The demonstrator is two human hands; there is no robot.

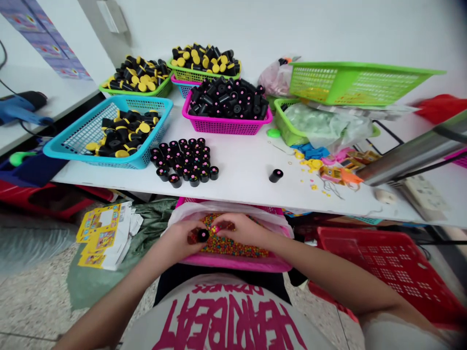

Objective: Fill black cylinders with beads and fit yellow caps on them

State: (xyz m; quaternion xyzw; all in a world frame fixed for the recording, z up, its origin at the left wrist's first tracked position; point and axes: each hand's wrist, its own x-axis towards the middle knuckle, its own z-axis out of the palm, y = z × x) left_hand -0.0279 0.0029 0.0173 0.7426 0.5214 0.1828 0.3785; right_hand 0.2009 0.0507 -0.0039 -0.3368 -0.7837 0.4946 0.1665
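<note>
My left hand (181, 238) is closed around a small black cylinder (203, 235) with a pink dot on its end. Close beside it, my right hand (242, 229) has its fingers drawn together; a bit of pink shows at the fingertips, too small to name. Both hands are over a pink basket (237, 262) lined with a whitish plastic bag (282, 221). Small multicoloured balls (233, 247) fill the lined basket. On the white table (233, 165) just beyond, a cluster of similar black cylinders (186, 158) stands upright, with a single black cylinder (276, 175) farther right.
A blue basket (146, 155) holds black cylinders with yellow caps. Behind are a magenta basket (226, 126) of black cylinders and green baskets. A metal pole (412, 150) and loose small pieces (315, 165) occupy the right. A red crate (394, 272) is below right.
</note>
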